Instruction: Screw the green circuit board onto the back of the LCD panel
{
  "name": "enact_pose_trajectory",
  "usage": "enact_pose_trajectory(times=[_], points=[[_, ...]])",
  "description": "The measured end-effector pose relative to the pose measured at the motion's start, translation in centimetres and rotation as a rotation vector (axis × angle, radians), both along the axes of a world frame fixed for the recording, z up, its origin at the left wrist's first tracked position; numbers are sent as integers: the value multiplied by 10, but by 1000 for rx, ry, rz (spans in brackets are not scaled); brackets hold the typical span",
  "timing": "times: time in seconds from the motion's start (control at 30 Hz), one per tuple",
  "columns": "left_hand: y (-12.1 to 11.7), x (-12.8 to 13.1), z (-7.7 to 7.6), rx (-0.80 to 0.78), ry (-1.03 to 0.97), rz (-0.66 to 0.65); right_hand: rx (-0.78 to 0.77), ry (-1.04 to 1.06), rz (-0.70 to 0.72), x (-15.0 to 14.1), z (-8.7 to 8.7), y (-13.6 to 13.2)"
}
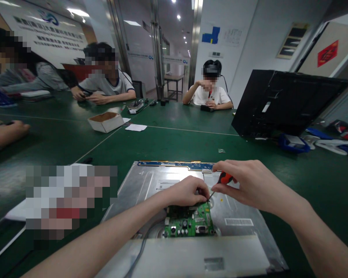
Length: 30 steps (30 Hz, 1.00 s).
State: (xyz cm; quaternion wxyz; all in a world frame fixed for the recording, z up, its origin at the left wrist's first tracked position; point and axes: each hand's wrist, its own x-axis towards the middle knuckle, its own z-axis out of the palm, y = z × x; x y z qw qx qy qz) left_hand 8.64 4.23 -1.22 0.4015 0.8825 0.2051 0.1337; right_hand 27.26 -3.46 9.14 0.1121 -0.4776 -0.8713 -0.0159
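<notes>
A red-and-black screwdriver (225, 178) is held in my right hand (246, 179), its shaft slanting down to the left. The tip meets the upper right corner of a green circuit board (188, 224). My left hand (191, 191) is closed at that same corner, thumb and fingertips together beside the tip; whatever they pinch is too small to make out. Under the board lies a silver metal display panel (237, 208) with a blue circuit strip (174, 165) along its far edge. A grey cable (143, 247) runs from the board's left side toward me.
Green tables (174, 143) carry an open white box (107, 121), a paper slip (136, 127) and a small plastic bag (221, 150). A large black panel (281, 104) stands tilted at right, near a blue tray (294, 143). Several people sit across and at left.
</notes>
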Motion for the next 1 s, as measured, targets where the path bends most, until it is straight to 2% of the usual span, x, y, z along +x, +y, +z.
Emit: enact_pose_trajectory(times=[0.17,0.43,0.7,1.0], points=[[0,0,-1,-1,11,-2,-2,-65,-59,0,-1,2],[0,0,0,8,13,-5,-57,30,47,-1,4,-5],[1,0,-3,13,13,8,-33,-60,-42,-1,1,0],[-1,1,2,11,21,3,-50,34,38,-1,2,-4]])
